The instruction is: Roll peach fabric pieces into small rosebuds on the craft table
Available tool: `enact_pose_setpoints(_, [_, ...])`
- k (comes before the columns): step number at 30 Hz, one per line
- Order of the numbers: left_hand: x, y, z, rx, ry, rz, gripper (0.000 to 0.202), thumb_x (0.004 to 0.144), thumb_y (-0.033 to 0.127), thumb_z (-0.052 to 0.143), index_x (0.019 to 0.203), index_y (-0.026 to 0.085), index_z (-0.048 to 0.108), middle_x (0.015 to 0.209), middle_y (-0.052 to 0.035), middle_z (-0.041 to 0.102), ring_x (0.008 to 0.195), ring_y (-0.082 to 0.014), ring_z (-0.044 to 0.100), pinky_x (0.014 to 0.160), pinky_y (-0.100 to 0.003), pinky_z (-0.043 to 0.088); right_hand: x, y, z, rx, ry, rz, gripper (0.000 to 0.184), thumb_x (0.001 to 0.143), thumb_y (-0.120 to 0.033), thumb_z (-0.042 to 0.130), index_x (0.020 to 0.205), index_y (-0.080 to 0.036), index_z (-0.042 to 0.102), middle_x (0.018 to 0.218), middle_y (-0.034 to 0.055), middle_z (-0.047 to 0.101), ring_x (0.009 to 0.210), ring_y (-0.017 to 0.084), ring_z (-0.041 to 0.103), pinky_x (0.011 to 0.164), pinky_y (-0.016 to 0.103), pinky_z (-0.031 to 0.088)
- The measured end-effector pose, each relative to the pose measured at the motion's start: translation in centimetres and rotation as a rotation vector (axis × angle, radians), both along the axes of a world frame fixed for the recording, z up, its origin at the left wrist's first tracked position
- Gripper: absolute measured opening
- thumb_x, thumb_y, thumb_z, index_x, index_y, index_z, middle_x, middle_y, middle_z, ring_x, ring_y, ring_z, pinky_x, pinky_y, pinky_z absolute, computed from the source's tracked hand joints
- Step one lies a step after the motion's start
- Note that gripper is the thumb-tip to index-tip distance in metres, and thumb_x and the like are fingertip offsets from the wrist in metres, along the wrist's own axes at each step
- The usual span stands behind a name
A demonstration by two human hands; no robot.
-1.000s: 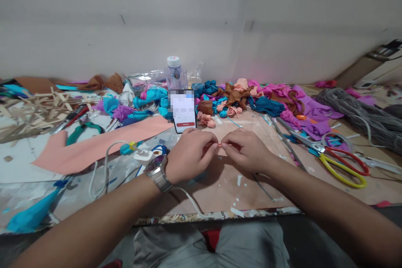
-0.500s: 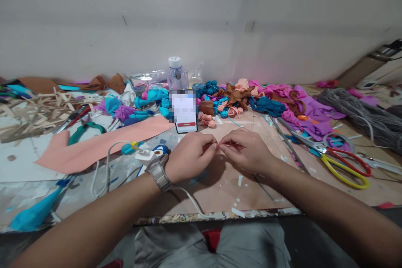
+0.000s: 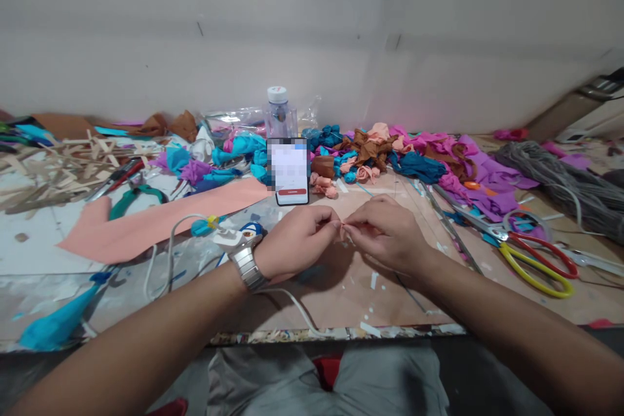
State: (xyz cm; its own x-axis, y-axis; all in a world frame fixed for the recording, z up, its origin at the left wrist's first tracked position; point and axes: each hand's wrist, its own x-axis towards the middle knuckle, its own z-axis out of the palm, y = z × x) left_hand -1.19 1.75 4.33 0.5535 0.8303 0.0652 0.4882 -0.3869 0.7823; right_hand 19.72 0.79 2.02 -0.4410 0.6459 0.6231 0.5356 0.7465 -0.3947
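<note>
Tabletop (image 3: 341, 302) below, scrap (image 3: 343, 229) between fingers (image 3: 325, 238)

Phone (image 3: 293, 175) straight ahead of your left hand (image 3: 295, 242), bottle (image 3: 277, 118) behind it; scissors (image 3: 501, 233) out to the right of your right hand (image 3: 392, 238), pliers (image 3: 127, 195) off left, sticks (image 3: 68, 159) beyond them, all on the table (image 3: 592, 302).
</note>
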Motion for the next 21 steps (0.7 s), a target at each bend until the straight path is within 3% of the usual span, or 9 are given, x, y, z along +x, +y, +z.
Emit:
enact_pose_setpoints(7, [-0.12, 0.19, 0.55, -0.029, 0.001, -0.035, 0.026, 0.095, 0.023, 0.045, 0.08, 0.017, 0.065, 0.079, -0.0001, 0.067, 0.076, -0.0147, 0.06, 0.068, -0.025, 0.042, 0.0, 0.07, 0.38, 0.049, -0.033, 0.037, 0.005, 0.091, -0.018, 0.066, 0.088, -0.02, 0.068, 0.074, -0.0009, 0.072, 0.069, 0.014, 0.063, 0.08, 0.034, 0.039])
enact_pose_setpoints(17, [-0.09, 0.53, -0.41, -0.177, -0.156, -0.05, 0.024, 0.094, 0.024, 0.044, 0.078, 0.016, 0.062, 0.077, 0.0002, 0.063, 0.072, -0.0133, 0.057, 0.067, -0.024, 0.043, 0.36, 0.01, 0.73, 0.202, -0.168, 0.054, 0.009, 0.093, -0.015, 0.061, 0.088, -0.02, 0.066, 0.082, 0.002, 0.075, 0.073, 0.014, 0.063, 0.082, 0.037, 0.039])
enact_pose_setpoints(21, [-0.06, 0.48, -0.2, -0.11, -0.135, -0.047, 0.032, 0.098, 0.033, 0.042, 0.077, 0.016, 0.06, 0.076, -0.0004, 0.061, 0.071, -0.014, 0.055, 0.066, -0.025, 0.042, 0.65, -0.01, 1.0, 0.189, -0.238, 0.044, 0.012, 0.095, -0.017, 0.058, 0.089, -0.022, 0.068, 0.086, 0.0026, 0.076, 0.075, 0.016, 0.064, 0.086, 0.039, 0.039])
